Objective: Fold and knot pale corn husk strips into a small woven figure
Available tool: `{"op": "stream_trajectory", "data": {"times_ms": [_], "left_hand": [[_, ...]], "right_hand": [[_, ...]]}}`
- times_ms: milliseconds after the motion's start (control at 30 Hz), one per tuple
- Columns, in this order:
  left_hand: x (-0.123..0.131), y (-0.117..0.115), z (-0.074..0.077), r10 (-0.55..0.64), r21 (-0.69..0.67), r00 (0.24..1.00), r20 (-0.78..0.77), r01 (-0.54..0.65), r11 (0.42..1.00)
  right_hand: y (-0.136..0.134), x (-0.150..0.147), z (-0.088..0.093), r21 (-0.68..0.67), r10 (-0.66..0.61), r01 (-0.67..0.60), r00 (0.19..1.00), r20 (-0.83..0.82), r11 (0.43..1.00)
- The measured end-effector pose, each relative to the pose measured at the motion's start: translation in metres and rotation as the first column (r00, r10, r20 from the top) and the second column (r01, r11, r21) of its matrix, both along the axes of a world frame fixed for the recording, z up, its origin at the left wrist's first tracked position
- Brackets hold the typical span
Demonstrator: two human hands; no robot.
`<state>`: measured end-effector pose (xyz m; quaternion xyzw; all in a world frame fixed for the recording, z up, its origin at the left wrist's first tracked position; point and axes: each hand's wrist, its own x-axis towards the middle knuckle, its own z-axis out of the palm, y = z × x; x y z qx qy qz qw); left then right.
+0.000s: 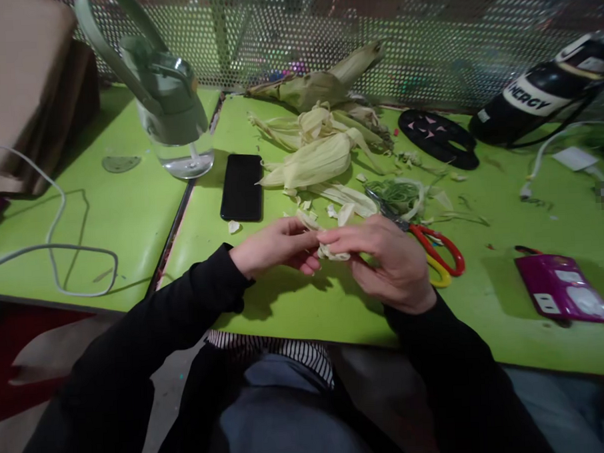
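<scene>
Both hands meet over the green table [306,313], pinching a small pale piece of corn husk [334,253]. My left hand [283,244] grips its left side between thumb and fingers. On the right side, my right hand [391,259] has its fingers closed on the same piece. Behind them lie pale corn husks [319,162] in a loose pile, with greener husks [320,85] farther back. Scissors with red and yellow handles [450,250] rest beside my right hand, their blades partly under green strands [395,196].
A black phone [241,188] and a green water bottle [177,118] stand left of the husks. A black palette-shaped item [438,139], a black bottle [531,99] and a purple packet [562,288] are at right. A perforated metal screen [414,41] borders the back.
</scene>
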<state>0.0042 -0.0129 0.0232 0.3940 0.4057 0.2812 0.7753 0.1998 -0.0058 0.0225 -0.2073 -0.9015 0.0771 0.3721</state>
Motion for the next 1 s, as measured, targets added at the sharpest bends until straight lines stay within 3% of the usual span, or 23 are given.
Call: {"op": "stream_trajectory", "data": {"times_ms": [167,267,400,467,600,800,1000], "left_hand": [[-0.002,0.001,-0.004,-0.038,-0.076,0.994,0.104,0.046,0.996],[-0.004,0.001,-0.006,-0.039,-0.106,0.989,0.139,0.055,0.993],[-0.002,0.000,-0.006,-0.053,-0.119,0.992,0.116,0.067,0.991],[-0.001,-0.001,-0.005,-0.054,-0.114,0.994,0.097,0.065,0.991],[0.001,-0.002,-0.004,-0.053,-0.110,0.997,0.063,0.060,0.992],[-0.001,0.000,-0.007,-0.049,-0.148,0.992,0.119,0.067,0.987],[-0.003,0.001,-0.005,0.019,-0.162,0.989,0.144,0.005,0.987]], "right_hand": [[-0.004,-0.002,0.003,-0.204,-0.064,0.066,0.998,0.015,0.977],[-0.004,-0.001,0.004,-0.178,-0.021,0.037,0.996,0.088,0.983],[-0.002,-0.001,-0.001,-0.154,-0.081,0.085,0.996,0.030,0.984],[-0.004,-0.001,-0.004,-0.240,-0.126,0.116,0.992,-0.029,0.964],[-0.012,-0.002,-0.004,-0.480,-0.201,0.113,0.970,-0.136,0.870],[-0.011,0.001,0.008,-0.298,-0.116,0.122,0.992,0.039,0.947],[-0.009,0.003,0.010,-0.355,-0.223,0.217,0.975,0.026,0.909]]}}
